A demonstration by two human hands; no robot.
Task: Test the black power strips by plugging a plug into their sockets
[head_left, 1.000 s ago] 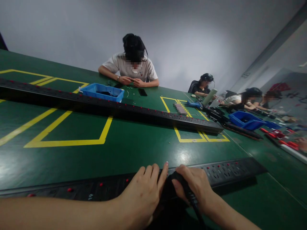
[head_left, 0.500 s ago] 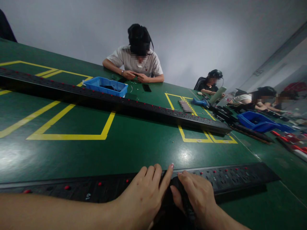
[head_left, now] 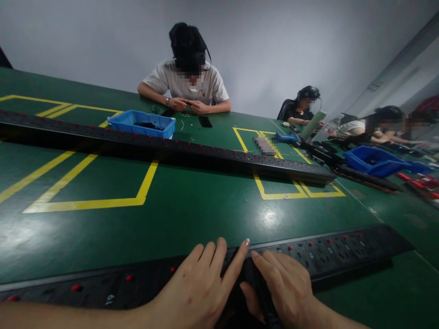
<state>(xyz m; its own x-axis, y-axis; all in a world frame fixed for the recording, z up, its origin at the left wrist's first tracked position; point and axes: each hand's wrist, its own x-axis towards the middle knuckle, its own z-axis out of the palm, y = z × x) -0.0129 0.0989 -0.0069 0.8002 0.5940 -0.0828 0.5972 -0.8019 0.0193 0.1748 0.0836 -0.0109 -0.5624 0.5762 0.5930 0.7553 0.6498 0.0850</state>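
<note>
A long black power strip (head_left: 338, 256) with red indicator lights and numbered sockets lies across the near side of the table. My left hand (head_left: 199, 281) rests over its middle, fingers stretched towards the far edge and the index finger apart from the others. Its thumb is hidden. Just to the right, my right hand (head_left: 288, 281) is closed around a black plug (head_left: 253, 269) whose thick cord runs down towards me. The plug's front meets the strip between my hands; whether its pins are in a socket is hidden.
A second long power strip (head_left: 206, 157) crosses the table beyond yellow tape outlines. Behind it stand a blue bin (head_left: 142, 124) with dark parts and a dark phone (head_left: 206, 121). A co-worker (head_left: 187, 77) sits opposite; others sit at right near another blue bin (head_left: 375, 160).
The near strip appears more tilted, its right end higher in view and its left end lower. Both hands keep their places on the strip and plug; the camera view has shifted slightly.
</note>
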